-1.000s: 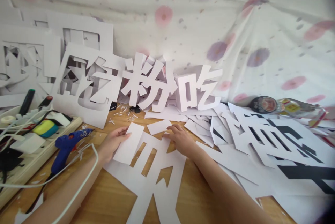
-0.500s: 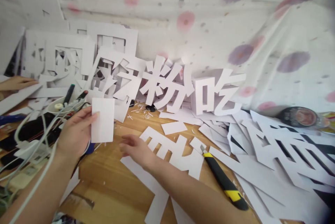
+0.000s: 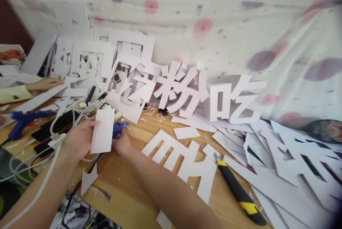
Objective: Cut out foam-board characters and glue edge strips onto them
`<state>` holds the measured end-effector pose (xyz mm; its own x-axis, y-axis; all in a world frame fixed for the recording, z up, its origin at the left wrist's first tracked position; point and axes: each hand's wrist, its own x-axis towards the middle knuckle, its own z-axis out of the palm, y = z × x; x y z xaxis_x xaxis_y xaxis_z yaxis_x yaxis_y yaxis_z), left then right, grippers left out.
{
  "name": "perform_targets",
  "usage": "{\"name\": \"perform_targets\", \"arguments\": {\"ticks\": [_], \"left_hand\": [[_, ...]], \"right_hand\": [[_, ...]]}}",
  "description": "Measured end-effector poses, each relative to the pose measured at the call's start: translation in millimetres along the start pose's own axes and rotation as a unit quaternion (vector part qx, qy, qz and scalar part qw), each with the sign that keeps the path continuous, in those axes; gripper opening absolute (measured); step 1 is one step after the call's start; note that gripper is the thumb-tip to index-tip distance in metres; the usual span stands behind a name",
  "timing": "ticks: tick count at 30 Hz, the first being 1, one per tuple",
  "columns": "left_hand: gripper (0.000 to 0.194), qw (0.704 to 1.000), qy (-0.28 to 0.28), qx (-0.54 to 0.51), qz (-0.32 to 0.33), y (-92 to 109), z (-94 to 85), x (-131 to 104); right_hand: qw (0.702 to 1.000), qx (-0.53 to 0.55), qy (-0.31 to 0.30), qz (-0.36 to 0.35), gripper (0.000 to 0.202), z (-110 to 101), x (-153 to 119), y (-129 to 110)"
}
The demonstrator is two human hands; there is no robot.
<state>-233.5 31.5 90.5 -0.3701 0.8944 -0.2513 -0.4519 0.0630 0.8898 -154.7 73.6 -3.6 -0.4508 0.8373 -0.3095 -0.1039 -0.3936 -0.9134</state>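
My left hand pinches the edge of a small white rectangular card, held upright above the table. Just right of and partly behind the card, my right hand is closed at a blue glue gun; the card hides part of its fingers and of the gun. Beneath my right forearm a flat white cut-out character lies on the wooden table. A black and yellow utility knife rests to its right. White raised characters stand behind.
White cables and a power strip lie at the left. A second blue glue gun is near another person's hand. White sheets and scraps pile up at the right.
My right hand has moved left to the blue glue gun and closed at it. The card has tilted slightly in my left hand. The view has shifted left, showing more of the other person's sleeve.
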Motion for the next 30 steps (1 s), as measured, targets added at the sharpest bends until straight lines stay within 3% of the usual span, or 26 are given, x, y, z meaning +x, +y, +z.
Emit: {"name": "perform_targets", "arguments": {"ticks": [5, 8, 11, 15, 19, 21, 24, 27, 30], "left_hand": [[0.018, 0.996, -0.015, -0.052, 0.069, 6.6, 2.5, -2.1], [0.018, 0.994, 0.001, -0.06, 0.094, 9.8, 1.6, 0.2], [0.015, 0.997, -0.005, -0.043, 0.067, 2.1, 8.7, 1.9], [0.015, 0.999, -0.053, -0.005, -0.011, -26.1, 35.3, 2.6], [0.017, 0.988, -0.141, 0.04, -0.049, -63.8, 69.3, 8.6], [0.016, 0.983, -0.171, 0.049, -0.054, -83.5, 82.1, 14.9], [0.012, 0.976, -0.194, 0.066, -0.07, -109.2, 90.2, 24.7], [0.012, 0.975, -0.189, 0.08, -0.086, -123.6, 85.4, 28.2], [0.013, 0.975, -0.181, 0.087, -0.092, -125.3, 73.7, 22.0]], "right_hand": [[1.0, 0.015, -0.005, 0.006, 0.029, -34.4, -50.3, -18.0], [0.999, 0.037, -0.022, -0.01, 0.03, -76.8, -104.8, -29.1], [0.996, 0.077, -0.008, -0.034, 0.035, -127.7, -165.6, -37.3], [0.989, 0.052, 0.108, -0.09, 0.034, -193.7, -236.6, -34.5], [0.968, 0.045, 0.213, -0.123, 0.027, -239.2, -278.1, -9.3], [0.957, 0.096, 0.247, -0.115, 0.026, -248.1, -284.3, 6.6], [0.942, 0.176, 0.27, -0.091, 0.036, -244.2, -279.9, 22.8], [0.934, 0.207, 0.282, -0.075, 0.041, -230.8, -268.7, 25.3], [0.934, 0.21, 0.279, -0.076, 0.038, -222.4, -256.7, 22.0]]}}
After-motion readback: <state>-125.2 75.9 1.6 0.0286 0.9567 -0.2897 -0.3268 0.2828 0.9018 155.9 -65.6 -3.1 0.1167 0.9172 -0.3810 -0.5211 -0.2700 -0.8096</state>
